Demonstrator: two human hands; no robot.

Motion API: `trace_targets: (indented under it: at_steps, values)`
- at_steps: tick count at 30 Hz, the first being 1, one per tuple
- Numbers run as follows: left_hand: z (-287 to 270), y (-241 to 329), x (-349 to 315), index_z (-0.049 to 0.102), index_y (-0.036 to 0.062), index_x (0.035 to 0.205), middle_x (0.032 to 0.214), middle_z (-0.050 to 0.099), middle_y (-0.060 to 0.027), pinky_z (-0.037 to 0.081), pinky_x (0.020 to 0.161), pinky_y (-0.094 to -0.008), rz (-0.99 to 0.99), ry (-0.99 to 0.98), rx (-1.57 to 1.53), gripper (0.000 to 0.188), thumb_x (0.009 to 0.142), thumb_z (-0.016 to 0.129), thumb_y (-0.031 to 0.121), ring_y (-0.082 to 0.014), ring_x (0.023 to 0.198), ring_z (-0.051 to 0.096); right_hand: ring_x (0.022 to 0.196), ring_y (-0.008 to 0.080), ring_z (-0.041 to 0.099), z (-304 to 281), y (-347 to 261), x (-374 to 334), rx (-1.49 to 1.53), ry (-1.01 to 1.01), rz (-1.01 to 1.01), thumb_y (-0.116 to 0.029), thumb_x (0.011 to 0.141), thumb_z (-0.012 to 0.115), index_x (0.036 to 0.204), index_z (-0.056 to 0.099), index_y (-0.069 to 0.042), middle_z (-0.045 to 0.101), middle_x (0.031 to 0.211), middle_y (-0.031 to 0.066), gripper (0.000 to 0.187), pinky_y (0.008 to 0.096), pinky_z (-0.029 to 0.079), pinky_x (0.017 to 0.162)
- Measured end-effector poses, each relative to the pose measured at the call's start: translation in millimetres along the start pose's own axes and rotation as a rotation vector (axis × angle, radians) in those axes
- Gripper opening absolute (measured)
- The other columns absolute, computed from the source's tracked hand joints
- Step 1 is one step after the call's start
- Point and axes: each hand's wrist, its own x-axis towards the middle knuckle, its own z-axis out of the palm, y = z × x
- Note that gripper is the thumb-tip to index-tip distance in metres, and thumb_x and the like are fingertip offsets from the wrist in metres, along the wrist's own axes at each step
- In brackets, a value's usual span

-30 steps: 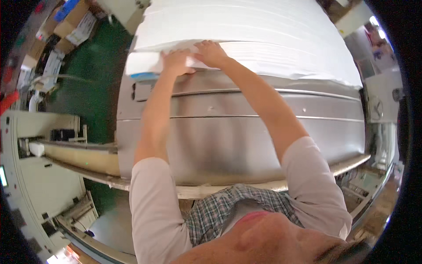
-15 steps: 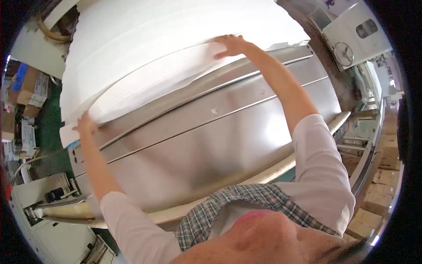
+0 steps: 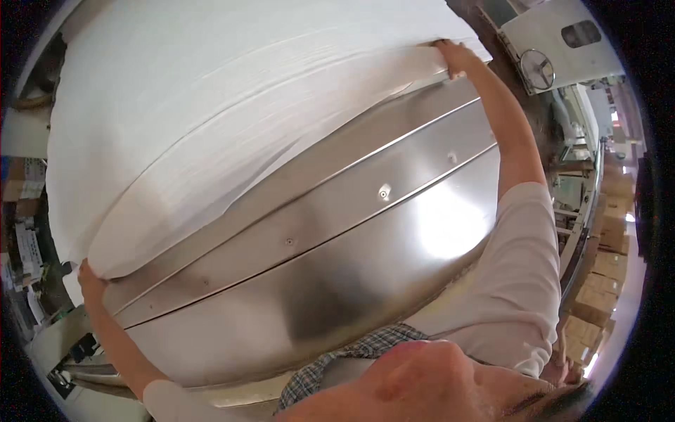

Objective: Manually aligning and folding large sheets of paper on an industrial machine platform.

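Note:
A broad white sheet [image 3: 211,133], paper or cloth I cannot tell, covers the far part of the metal table [image 3: 380,246]. Its near edge is folded over into a long curved flap. At the flap's left end my left hand [image 3: 91,279] is closed on the sheet near the corner. My right hand [image 3: 455,58], arm stretched far out, grips the flap's other end by the sheet's right edge. Between my hands the flap sags toward the metal.
Bolts dot a metal strip [image 3: 337,218] running across the table. Beyond the right edge stands a pale machine cabinet with a handwheel [image 3: 537,68]. Cardboard boxes [image 3: 594,302] are stacked at the right, and more boxes [image 3: 27,179] lie at the left.
My hands have moved apart along the sheet's edge, the left toward the left corner and the right outward to the far right. The flap between them is wider. The view has shifted closer.

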Motion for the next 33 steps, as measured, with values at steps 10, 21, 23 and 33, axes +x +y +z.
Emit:
trace_targets:
  at_steps: [10,21,23,33]
  values:
    - [19,17,9,0.035,0.0072,0.120,0.117,0.045,-0.0187,0.036,0.089,-0.0443,0.301,0.135,0.360,0.073,0.055,0.067,0.005,-0.0372,0.109,0.041,0.112,0.0312,0.040,39,41,32,0.054,0.120,0.010,-0.006,0.042,0.080,0.123,0.034,-0.015,0.041,0.121,0.0105,0.093,0.0465,0.034,0.092]
    - [15,8,-13,0.044,0.0058,0.112,0.111,0.049,-0.0160,0.034,0.089,-0.0433,0.422,0.290,0.358,0.061,0.055,0.064,0.001,-0.0356,0.105,0.044,0.110,0.0356,0.041,58,31,-3,0.279,0.432,0.059,-0.004,0.060,0.068,0.119,0.043,-0.021,0.041,0.124,0.0043,0.067,0.0467,0.044,0.086]
    - [20,7,-7,0.043,0.0053,0.113,0.112,0.049,-0.0156,0.033,0.090,-0.0430,0.444,0.405,0.355,0.060,0.057,0.064,0.002,-0.0347,0.106,0.044,0.109,0.0283,0.043,58,49,-11,0.149,0.590,0.006,-0.011,0.061,0.069,0.116,0.046,-0.020,0.045,0.119,0.0061,0.061,0.0448,0.036,0.092]
    - [3,35,-33,0.051,0.0028,0.111,0.112,0.052,-0.0181,0.037,0.088,-0.0416,0.490,0.717,0.142,0.050,0.067,0.069,0.016,-0.0342,0.104,0.048,0.106,0.0332,0.046,60,110,-44,0.252,0.932,-0.099,-0.004,0.057,0.065,0.117,0.044,-0.005,0.049,0.114,0.0160,0.064,0.0383,0.039,0.089]
